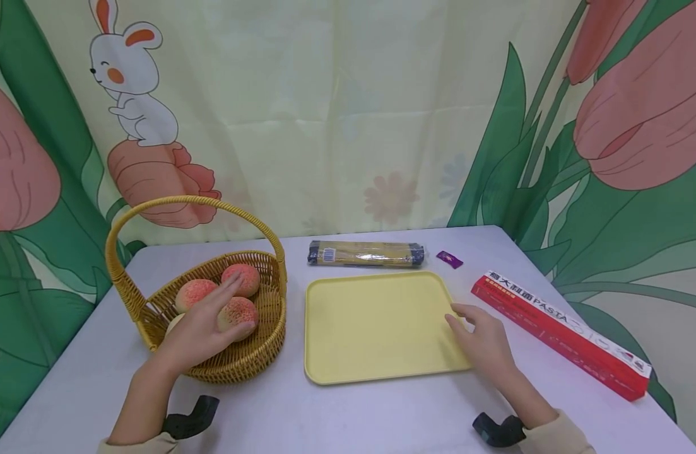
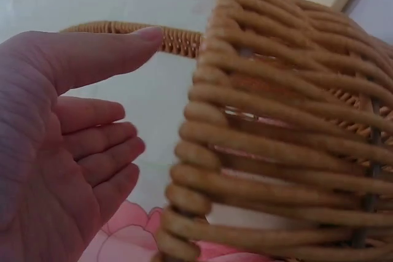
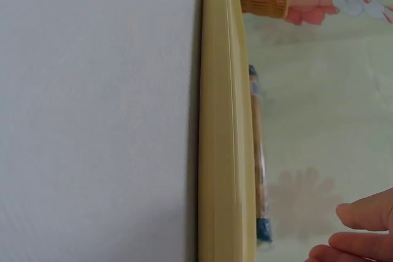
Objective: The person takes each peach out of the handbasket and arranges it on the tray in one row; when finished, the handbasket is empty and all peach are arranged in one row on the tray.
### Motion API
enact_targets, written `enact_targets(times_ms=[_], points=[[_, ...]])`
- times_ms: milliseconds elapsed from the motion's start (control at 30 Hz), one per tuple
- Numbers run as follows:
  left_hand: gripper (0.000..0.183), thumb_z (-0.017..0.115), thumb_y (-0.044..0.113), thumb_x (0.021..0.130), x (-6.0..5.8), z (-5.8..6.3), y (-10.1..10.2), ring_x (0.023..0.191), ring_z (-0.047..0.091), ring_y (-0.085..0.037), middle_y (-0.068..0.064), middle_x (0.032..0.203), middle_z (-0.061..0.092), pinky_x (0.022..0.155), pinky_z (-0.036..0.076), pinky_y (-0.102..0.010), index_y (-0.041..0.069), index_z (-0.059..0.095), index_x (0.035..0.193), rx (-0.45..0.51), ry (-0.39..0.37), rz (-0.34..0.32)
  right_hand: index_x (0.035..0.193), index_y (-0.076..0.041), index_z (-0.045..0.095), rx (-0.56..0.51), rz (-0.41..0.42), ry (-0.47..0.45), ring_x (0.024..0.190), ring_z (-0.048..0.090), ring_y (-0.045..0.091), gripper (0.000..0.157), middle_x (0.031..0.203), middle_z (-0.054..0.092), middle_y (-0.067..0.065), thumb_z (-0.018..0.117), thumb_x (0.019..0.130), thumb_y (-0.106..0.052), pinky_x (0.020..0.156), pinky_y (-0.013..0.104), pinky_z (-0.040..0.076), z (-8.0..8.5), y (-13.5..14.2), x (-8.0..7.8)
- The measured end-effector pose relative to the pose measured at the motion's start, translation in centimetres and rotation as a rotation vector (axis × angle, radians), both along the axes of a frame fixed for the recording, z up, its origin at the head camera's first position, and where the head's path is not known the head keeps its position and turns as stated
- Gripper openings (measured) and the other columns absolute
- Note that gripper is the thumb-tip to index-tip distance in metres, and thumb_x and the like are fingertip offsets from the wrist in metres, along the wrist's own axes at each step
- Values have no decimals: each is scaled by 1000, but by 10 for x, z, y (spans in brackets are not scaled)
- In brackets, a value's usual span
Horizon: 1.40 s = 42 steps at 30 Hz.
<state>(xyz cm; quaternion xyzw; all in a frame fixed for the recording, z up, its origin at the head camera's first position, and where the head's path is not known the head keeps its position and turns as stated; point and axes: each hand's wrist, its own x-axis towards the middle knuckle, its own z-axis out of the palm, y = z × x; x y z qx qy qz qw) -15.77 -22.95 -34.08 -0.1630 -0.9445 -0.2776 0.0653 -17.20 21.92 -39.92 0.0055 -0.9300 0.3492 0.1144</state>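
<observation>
On the left stands a wicker basket with a tall arched handle. Inside it are several round buns with speckled pink tops, one pale and mostly hidden. My left hand reaches over the basket's near side, overlapping the buns in the head view. In the left wrist view that hand is beside the wicker rim, fingers relaxed and holding nothing. A yellow tray lies mid-table. My right hand hovers at its right edge with thumb and fingers apart and nothing between them.
Behind the tray lies a plastic-wrapped pack of pasta with dark ends. Beside it is a small purple packet. A long red pasta box rests diagonally at the right. A printed curtain hangs behind the table.
</observation>
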Motion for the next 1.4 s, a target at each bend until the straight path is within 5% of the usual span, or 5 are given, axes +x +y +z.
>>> enact_targets(times_ms=[367, 833, 1133, 1400], points=[[79, 71, 31, 80, -10, -10, -9, 127, 30, -43, -22, 142, 32, 96, 29, -60, -3, 32, 140, 55, -92, 4, 124, 1, 54, -69, -38, -95, 108, 52, 38, 46, 120, 56, 21, 58, 91, -30, 84, 43, 48, -7, 20, -5], [82, 72, 33, 79, -19, -28, -14, 130, 24, -42, -21, 143, 30, 99, 23, -60, -1, 30, 141, 85, -154, 44, 119, 7, 56, -65, -48, -136, 105, 54, 38, 40, 113, 58, 24, 58, 91, -21, 81, 42, 49, -15, 24, -8], [75, 72, 28, 80, -21, -33, -13, 129, 26, -42, -21, 141, 33, 99, 25, -59, -2, 36, 138, 65, -129, 53, 114, 5, 61, -91, -42, -213, 106, 53, 38, 38, 110, 61, 21, 60, 90, -23, 82, 42, 49, -20, 32, -9], [66, 75, 20, 77, -21, -30, -12, 116, 45, -40, -23, 126, 49, 92, 37, -56, -6, 44, 129, 8, -75, 55, 113, 5, 62, -114, -42, -271, 106, 52, 38, 38, 108, 62, 20, 61, 89, -25, 83, 44, 49, -21, 36, -11]])
